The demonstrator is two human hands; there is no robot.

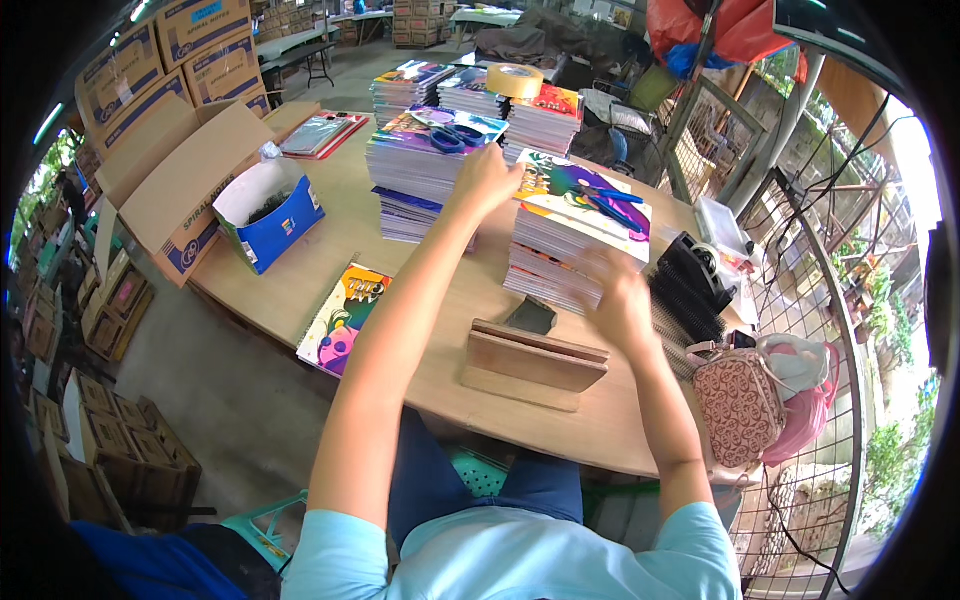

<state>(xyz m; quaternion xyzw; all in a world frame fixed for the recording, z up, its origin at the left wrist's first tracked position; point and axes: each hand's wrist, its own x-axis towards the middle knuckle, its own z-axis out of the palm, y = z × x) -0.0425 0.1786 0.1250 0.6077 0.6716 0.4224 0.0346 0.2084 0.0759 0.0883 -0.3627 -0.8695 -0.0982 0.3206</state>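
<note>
the left hand [488,180] is held with its fingers bent and drawn close together at the far left corner of a notebook stack [560,240]; whether a cover is pinched there cannot be told. the right hand [622,305], blurred, is held at the stack's five o'clock; how far it is open, and whether anything is gripped, cannot be told. the top cover is printed with stylised lettering over purple, yellow and green artwork, and a blue-handled cutting tool [612,200] is laid across it.

at the left hand's nine o'clock, another stack [415,165] is topped by dark-handled scissors [452,138]. toward twelve o'clock, a tape roll [515,80] is set on further stacks. at seven to eight o'clock, a single notebook [347,320], its cover also lettered, is laid on the table [440,340].

a wooden stand [536,365] is placed at the right hand's eight o'clock, black coils [690,285] at three, a patterned bag [738,405] at four.

farther out at nine o'clock, a blue-and-white box [268,215] is backed by an open carton [195,215] marked with dark capitals and a logo. toward ten, piled cartons [165,65] are printed likewise, the upper one with a bright blue label [207,12].
</note>
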